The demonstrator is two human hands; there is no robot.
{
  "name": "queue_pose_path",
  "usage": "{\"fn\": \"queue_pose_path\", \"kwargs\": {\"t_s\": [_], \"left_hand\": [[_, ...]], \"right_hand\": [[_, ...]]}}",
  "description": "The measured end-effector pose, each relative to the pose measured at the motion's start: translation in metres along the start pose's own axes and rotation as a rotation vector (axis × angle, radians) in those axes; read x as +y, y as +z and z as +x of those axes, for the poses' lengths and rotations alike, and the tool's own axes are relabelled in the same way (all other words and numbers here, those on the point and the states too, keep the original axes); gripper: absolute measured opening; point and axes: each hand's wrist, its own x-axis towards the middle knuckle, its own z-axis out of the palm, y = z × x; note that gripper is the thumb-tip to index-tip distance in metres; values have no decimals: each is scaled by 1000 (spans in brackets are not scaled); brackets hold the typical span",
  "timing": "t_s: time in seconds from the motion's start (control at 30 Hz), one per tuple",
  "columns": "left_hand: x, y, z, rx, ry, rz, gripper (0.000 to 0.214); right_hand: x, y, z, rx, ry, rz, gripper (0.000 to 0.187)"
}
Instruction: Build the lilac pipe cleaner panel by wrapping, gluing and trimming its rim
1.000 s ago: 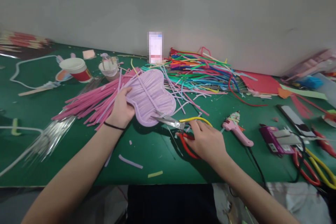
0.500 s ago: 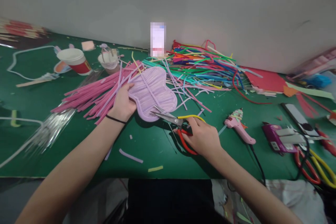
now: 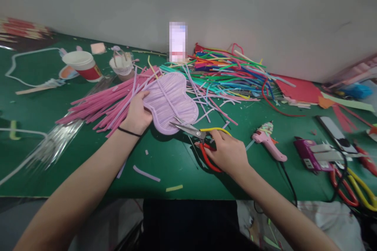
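A lilac butterfly-wing-like shape (image 3: 172,106), made of rows of pipe cleaners with a rolled border, is held up over the green table. My left hand (image 3: 138,113) is closed on its left edge, thumb on the front and fingers behind. A loose lilac stem crosses its face diagonally. My right hand (image 3: 229,149) grips scissors (image 3: 198,132) with one yellow and one red handle. The scissors' blades stand apart, their tips at the lower edge of the lilac shape. Whether the blades touch it I cannot tell.
Pink pipe cleaners (image 3: 100,102) lie at left, a multicoloured heap (image 3: 229,70) behind. A paper cup (image 3: 84,66) stands back left. A phone with a blurred screen (image 3: 178,41) leans on the wall. At right are a pink glue gun (image 3: 269,143), a purple power block (image 3: 312,155) and more scissors (image 3: 344,188).
Almost nothing differs. The view has shifted slightly, and the lilac shape and scissors keep nearly the same places in my hands.
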Motion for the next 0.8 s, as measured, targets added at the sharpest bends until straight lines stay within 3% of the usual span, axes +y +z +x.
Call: {"fn": "queue_pose_path", "kwargs": {"t_s": [0.1, 0.33, 0.8], "left_hand": [[0, 0, 1, 6, 14, 11, 31], [0, 0, 0, -10, 16, 2, 36], [3, -1, 2, 7, 33, -8, 32]], "right_hand": [[0, 0, 2, 14, -9, -32, 48], [-2, -1, 5, -83, 12, -25, 48], [-3, -1, 18, -114, -136, -114, 36]]}}
